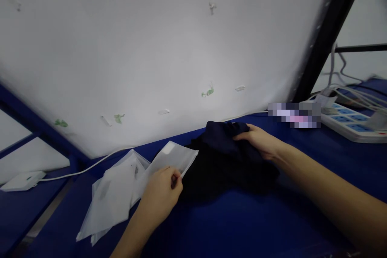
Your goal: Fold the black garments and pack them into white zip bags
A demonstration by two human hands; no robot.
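Note:
My left hand (pixel 165 189) is closed on the edge of a translucent plastic bag (pixel 173 155), which tilts up beside the dark cloth. Several similar bags (pixel 116 195) lie overlapped on the blue surface to its left. My right hand (pixel 256 139) grips the upper right part of a navy cloth (pixel 220 139), its thumb over a fold and its other fingers mostly hidden. Black cloth (pixel 217 173) lies bunched beneath the navy part, against the bag's right edge. Whether the two are one piece I cannot tell.
A white power strip (pixel 350 123) with cables sits at the right, near a blurred-out item (pixel 294 115). A white cable (pixel 90 167) runs to a white box (pixel 24 180) at the left. A whitish panel (pixel 136 48) rises behind the blue table (pixel 220 225).

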